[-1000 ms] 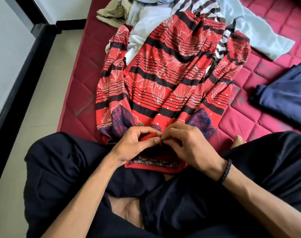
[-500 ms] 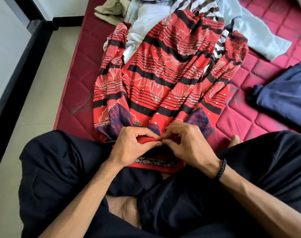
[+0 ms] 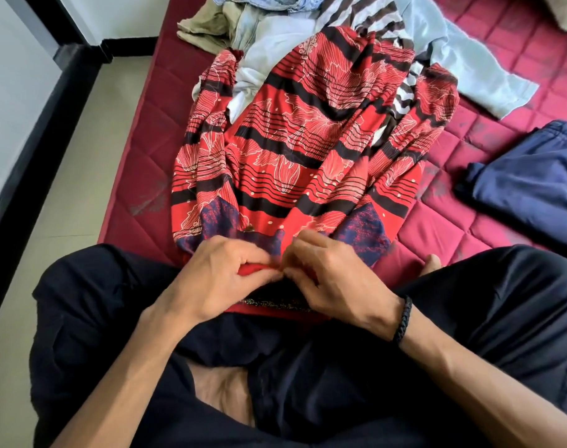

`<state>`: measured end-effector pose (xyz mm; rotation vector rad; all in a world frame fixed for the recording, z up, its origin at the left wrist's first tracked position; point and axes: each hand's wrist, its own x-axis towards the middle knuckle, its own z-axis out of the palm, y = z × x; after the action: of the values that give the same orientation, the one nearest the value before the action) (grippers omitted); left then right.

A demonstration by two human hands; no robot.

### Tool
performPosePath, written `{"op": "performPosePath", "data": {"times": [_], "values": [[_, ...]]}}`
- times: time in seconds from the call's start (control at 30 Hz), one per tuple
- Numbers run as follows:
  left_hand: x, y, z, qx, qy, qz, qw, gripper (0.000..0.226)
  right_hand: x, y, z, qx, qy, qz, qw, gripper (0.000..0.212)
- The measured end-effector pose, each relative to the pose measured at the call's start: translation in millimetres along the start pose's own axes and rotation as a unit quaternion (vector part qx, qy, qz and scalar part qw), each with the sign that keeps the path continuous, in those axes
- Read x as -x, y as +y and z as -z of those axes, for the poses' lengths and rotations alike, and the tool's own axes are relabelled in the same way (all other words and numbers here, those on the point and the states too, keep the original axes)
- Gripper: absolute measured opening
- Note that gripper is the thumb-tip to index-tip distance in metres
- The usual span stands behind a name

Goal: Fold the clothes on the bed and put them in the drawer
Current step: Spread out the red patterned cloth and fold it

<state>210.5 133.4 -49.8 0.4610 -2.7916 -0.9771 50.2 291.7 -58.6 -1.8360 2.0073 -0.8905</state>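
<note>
A red garment (image 3: pixel 301 147) with black stripes, white leaf prints and navy shoulder patches lies spread on the red quilted bed (image 3: pixel 136 176), its neck end toward me. My left hand (image 3: pixel 217 279) and my right hand (image 3: pixel 334 279) meet at the neck opening, and each pinches the red fabric edge there between thumb and fingers. The neck end with its patterned trim lies over my lap. The spot between my fingertips is hidden and blurred.
More clothes lie heaped at the far end: a pale blue shirt (image 3: pixel 463 56), a striped piece (image 3: pixel 372 14), an olive garment (image 3: pixel 204 27), denim (image 3: pixel 262 1). A navy garment (image 3: pixel 531 182) lies on the bed at right. Tiled floor (image 3: pixel 75 176) borders the bed's left edge.
My hands have stayed at the neck opening and worked the fabric with small finger movements. The view has tilted up slightly.
</note>
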Motion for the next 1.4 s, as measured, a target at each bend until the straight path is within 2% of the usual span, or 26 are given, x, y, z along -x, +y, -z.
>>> {"op": "performPosePath", "data": {"times": [0.1, 0.17, 0.23, 0.27, 0.3, 0.4, 0.43, 0.5, 0.57, 0.7, 0.83, 0.93, 1.0, 1.07, 1.13, 1.23, 1.37, 1.4], "values": [[20, 0, 0, -0.158, -0.152, 0.031, 0.975, 0.051, 6, 8, 4, -0.030, -0.213, -0.073, 0.974, 0.018], [26, 6, -5, -0.155, -0.212, 0.088, 0.961, 0.076, 13, 16, 6, -0.032, -0.276, -0.142, 0.950, 0.018], [17, 15, -10, -0.161, -0.163, 0.167, 0.959, 0.087, 16, 22, 6, -0.065, -0.250, -0.208, 0.943, 0.013], [9, 21, -12, -0.187, -0.128, 0.200, 0.953, 0.084, 15, 25, 4, -0.065, -0.224, -0.234, 0.944, 0.007], [-1, 26, -15, -0.213, -0.095, 0.216, 0.948, 0.077, 14, 28, 3, -0.037, -0.202, -0.246, 0.947, 0.004], [-28, 35, -32, -0.166, -0.023, 0.224, 0.960, 0.041, 17, 36, -7, 0.119, -0.172, -0.233, 0.950, 0.029], [-31, 35, -39, -0.127, -0.022, 0.243, 0.961, 0.032, 18, 37, -10, 0.137, -0.164, -0.223, 0.951, 0.032], [-30, 33, -52, -0.108, -0.058, 0.288, 0.950, 0.044, 18, 35, -13, 0.127, -0.145, -0.205, 0.960, 0.030], [-22, 26, -61, -0.129, -0.058, 0.306, 0.941, 0.052, 14, 30, -15, 0.079, -0.119, -0.164, 0.976, 0.024], [-14, 15, -61, -0.138, -0.020, 0.306, 0.942, 0.031, -1, 28, -21, 0.008, -0.083, -0.076, 0.994, 0.017], [-11, 6, -47, -0.018, 0.019, 0.362, 0.932, 0.011, -21, 30, -29, 0.037, -0.106, -0.056, 0.992, 0.023], [-11, 3, -41, 0.012, 0.019, 0.354, 0.935, 0.008, -32, 33, -33, 0.070, -0.146, -0.082, 0.983, 0.017], [-12, 2, -40, 0.032, 0.016, 0.357, 0.933, 0.010, -33, 32, -33, 0.078, -0.146, -0.112, 0.980, 0.011], [-13, 0, -42, 0.065, 0.005, 0.373, 0.925, 0.009, -27, 29, -33, 0.075, -0.152, -0.148, 0.974, 0.016], [-16, -5, -43, 0.123, -0.002, 0.390, 0.913, 0.006, -20, 24, -36, 0.075, -0.145, -0.181, 0.970, 0.022], [-19, -7, -38, 0.229, -0.029, 0.391, 0.891, 0.013, -19, 18, -45, 0.069, -0.123, -0.217, 0.966, 0.020], [-16, -10, -32, 0.278, -0.038, 0.396, 0.874, 0.004, -18, 13, -54, -0.010, -0.106, -0.289, 0.951, 0.004], [-15, -10, -32, 0.283, -0.043, 0.396, 0.873, 0.004, -16, 13, -54, -0.042, -0.096, -0.313, 0.944, 0.007]]}}
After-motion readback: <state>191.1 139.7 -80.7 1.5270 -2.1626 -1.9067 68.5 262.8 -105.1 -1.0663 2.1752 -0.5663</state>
